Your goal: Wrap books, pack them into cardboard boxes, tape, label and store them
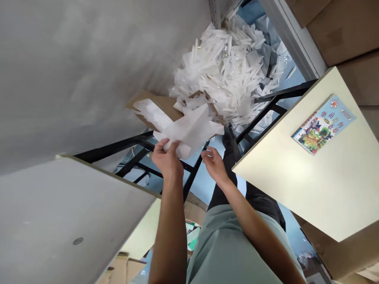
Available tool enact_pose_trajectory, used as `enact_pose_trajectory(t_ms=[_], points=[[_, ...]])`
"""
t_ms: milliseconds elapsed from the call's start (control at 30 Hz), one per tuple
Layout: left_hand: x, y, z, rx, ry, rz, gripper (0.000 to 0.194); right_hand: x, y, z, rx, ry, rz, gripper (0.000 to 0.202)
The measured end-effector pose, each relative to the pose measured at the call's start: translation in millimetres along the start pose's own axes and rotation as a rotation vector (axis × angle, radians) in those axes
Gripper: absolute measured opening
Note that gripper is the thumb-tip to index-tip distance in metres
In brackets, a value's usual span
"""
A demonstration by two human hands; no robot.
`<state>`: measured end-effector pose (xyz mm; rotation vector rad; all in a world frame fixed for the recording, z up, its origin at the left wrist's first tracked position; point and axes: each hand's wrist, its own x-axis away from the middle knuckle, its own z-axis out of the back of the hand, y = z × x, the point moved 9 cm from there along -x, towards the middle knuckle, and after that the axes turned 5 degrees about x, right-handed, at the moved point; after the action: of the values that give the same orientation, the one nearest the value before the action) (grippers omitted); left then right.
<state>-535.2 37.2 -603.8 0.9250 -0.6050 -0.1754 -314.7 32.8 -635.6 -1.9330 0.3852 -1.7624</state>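
My left hand (168,156) pinches the near edge of several white paper sheets (189,128), thumb and fingers pressed together. The sheets spread forward, crumpled and overlapping, above a brown cardboard box (166,104) by the grey wall. To their right my right hand (213,162) hovers with its fingers slightly curled and apart, holding nothing and not touching the paper. Beyond the box a large heap of white paper strips and scraps (231,75) covers the floor, with some clear plastic mixed in.
A cream table (325,173) stands at the right with a colourful booklet (323,124) on it. At the left is a white surface (74,213). Black metal frames (260,118) flank my legs. Cardboard boxes (352,31) are stacked at the upper right.
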Motion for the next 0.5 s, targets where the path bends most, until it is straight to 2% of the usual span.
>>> enact_pose_trajectory(t_ms=[133, 233, 300, 400, 467, 500], points=[[13, 3, -12.2, 0.131, -0.249, 0.144, 0.029, -4, -14, 1, -0.161, -0.015, -0.052, 0.083], [32, 23, -7.0, 0.11, -0.33, 0.174, 0.025, 5, -48, 2, -0.317, -0.033, 0.03, 0.068], [45, 54, 3.6, 0.07, -0.3, 0.082, 0.024, 23, -80, 9, -0.347, -0.023, 0.133, 0.053], [76, 119, 21.5, -0.013, -0.14, -0.164, 0.024, 69, -129, 38, -0.187, 0.069, 0.324, 0.039], [108, 161, 19.4, -0.092, -0.077, -0.315, 0.025, 109, -152, 76, 0.008, 0.261, 0.488, 0.03], [126, 176, 11.1, -0.114, -0.096, -0.365, 0.026, 131, -162, 96, 0.123, 0.362, 0.598, 0.028]])
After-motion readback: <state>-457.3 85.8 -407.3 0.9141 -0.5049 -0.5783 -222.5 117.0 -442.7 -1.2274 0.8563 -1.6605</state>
